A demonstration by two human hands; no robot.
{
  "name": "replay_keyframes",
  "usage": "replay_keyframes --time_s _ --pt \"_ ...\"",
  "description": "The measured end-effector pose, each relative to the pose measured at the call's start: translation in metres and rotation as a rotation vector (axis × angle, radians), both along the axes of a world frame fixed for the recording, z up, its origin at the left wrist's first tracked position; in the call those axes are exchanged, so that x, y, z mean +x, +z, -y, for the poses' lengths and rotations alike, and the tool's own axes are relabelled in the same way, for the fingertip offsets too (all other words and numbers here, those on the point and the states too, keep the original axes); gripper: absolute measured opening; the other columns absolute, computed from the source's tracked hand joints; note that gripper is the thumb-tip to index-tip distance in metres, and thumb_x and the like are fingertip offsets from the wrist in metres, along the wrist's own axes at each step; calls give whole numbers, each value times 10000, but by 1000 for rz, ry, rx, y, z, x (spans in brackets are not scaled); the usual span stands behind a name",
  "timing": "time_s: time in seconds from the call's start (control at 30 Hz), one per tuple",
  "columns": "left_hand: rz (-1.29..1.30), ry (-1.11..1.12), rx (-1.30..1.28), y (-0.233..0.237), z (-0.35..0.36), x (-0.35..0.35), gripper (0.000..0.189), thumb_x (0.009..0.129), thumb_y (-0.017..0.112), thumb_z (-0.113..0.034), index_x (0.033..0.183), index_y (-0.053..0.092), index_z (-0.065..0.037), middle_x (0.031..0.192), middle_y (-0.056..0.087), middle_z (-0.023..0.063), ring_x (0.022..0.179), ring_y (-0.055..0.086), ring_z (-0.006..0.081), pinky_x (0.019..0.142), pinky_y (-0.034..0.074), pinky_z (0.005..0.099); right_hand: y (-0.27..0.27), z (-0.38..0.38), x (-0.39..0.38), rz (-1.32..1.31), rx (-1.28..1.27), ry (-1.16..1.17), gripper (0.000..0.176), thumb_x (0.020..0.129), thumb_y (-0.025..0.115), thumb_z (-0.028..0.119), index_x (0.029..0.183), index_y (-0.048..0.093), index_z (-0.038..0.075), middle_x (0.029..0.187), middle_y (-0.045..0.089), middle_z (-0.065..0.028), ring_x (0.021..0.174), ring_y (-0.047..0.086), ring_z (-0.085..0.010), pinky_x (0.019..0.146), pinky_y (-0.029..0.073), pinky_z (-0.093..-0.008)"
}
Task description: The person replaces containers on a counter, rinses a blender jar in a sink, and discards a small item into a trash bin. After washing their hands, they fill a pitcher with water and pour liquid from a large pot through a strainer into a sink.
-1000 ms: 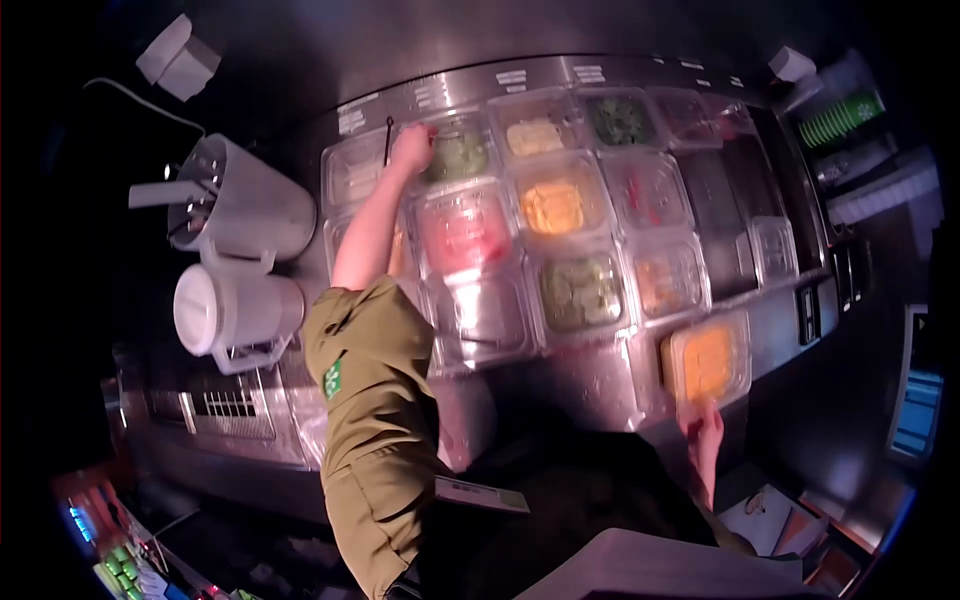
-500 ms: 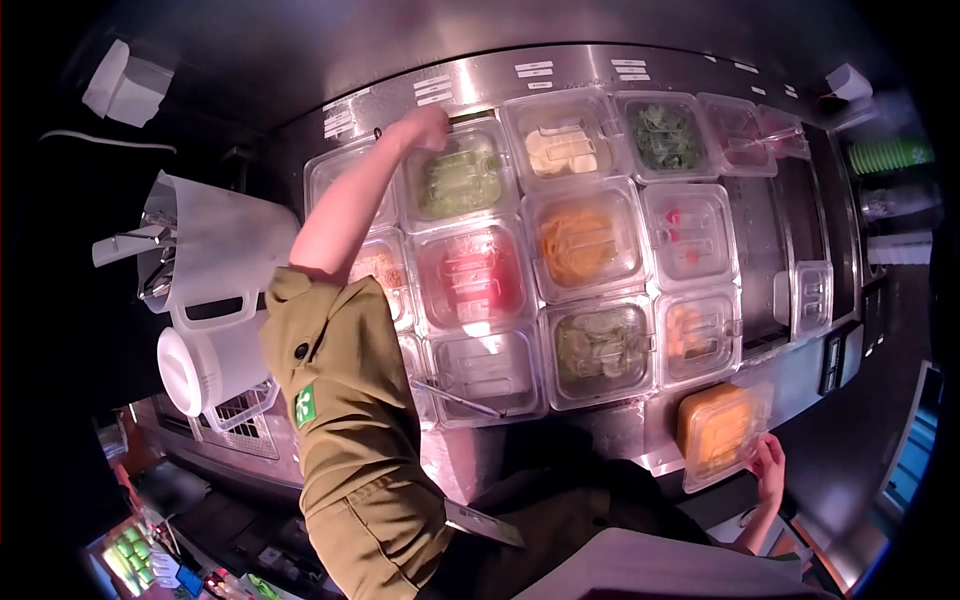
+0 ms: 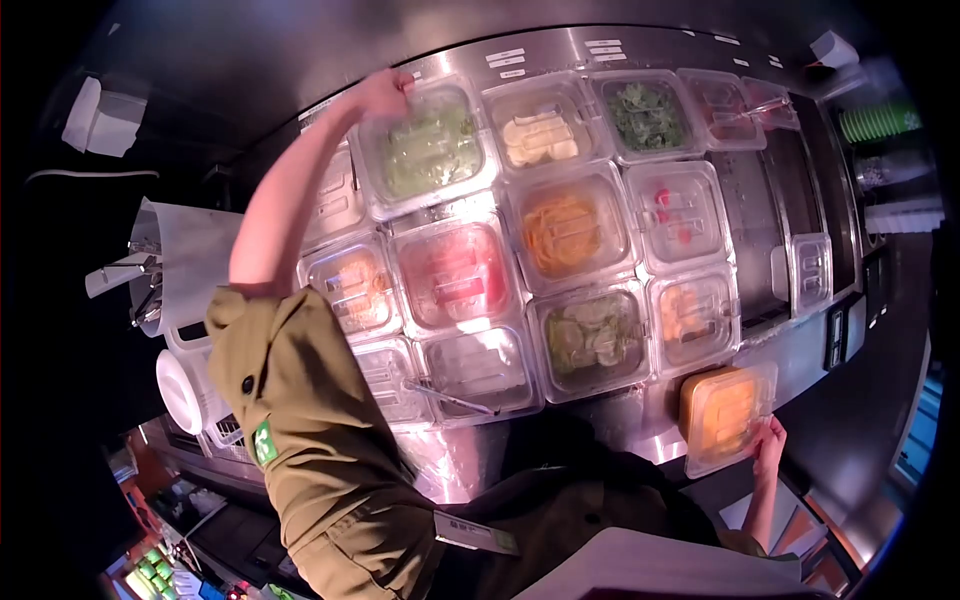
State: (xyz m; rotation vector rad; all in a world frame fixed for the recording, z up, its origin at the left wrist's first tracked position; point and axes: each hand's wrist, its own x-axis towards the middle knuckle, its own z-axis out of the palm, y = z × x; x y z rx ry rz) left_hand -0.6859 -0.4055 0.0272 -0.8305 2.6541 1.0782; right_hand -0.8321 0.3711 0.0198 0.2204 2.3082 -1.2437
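My left hand reaches to the back row, its fingers closed on the rear left corner of a clear lidded container with pale green contents. That container looks raised a little above its neighbours. Near the front right, my right hand pinches the edge of a clear plastic lid. The lid sits askew over a container of orange food, reaching past its near side. Blur softens the left fingers.
Around them stand several lidded containers, with sliced white food, leafy greens, red food and orange strips. A thin pen-like stick lies across the front lids. White pitchers stand at left.
My left hand has moved left with the green container, which now appears larger and lifted. My right hand keeps its hold on the lid. The whole view has shifted slightly.
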Motion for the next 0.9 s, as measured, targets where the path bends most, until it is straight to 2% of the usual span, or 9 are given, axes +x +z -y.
replay_keyframes --time_s 0.03,0.17,0.27,0.4,0.53,0.63,0.73,0.77,0.9 --pt "-31 30 145 10 4 0 108 586 497 -9 560 405 -59 523 417 5 539 441 107 455 327 262 12 8 5 6 19 4 133 769 467 98 677 547 45 529 477 44 390 386 -33 341 267 -170" --pt "-124 -2 172 73 -11 9 209 602 473 28 556 313 -98 542 360 -38 517 377 64 435 291 220 28 20 11 -103 -34 -75 120 767 479 100 689 547 38 507 459 49 376 368 -32 333 257 -177" --pt "-203 13 150 119 -31 37 219 603 474 31 567 308 -106 556 348 -46 519 356 57 445 289 210 80 77 11 -36 47 20 118 758 490 117 714 544 22 491 443 43 358 362 -37 317 247 -175" --pt "-215 183 113 173 -82 106 213 597 460 43 568 309 -105 561 335 -52 525 352 53 457 286 202 115 173 1 81 -45 372 222 759 531 214 734 535 -7 479 426 19 344 357 -51 308 232 -188" --pt "-211 370 166 189 -134 204 194 645 479 6 582 341 -116 561 346 -65 519 353 29 450 254 182 96 279 2 90 -314 529 217 782 503 198 763 517 -18 534 459 -12 393 404 -74 349 305 -197" --pt "-152 535 179 198 -182 270 210 577 460 75 580 344 -100 558 344 -65 515 349 38 456 277 187 67 363 12 108 -446 653 193 774 491 172 746 512 -18 559 486 -29 399 421 -86 362 334 -211" --pt "-127 670 200 189 -229 322 216 574 471 86 581 352 -94 554 342 -68 523 347 32 457 272 183 40 438 33 126 -478 657 243 768 499 153 798 505 -88 647 572 -140 472 551 -143 395 414 -202" --pt "-104 689 225 184 -241 335 210 580 471 86 581 354 -89 551 340 -70 522 344 29 458 271 182 40 458 48 176 -485 626 188 775 469 151 715 486 -26 608 551 -95 491 546 -142 396 413 -217" --pt "-52 712 303 171 -281 371 211 579 490 78 580 344 -74 532 325 -67 507 318 20 444 255 188 -19 530 59 15 -406 625 227 743 504 150 710 512 -74 614 566 -128 455 548 -160 385 427 -226"
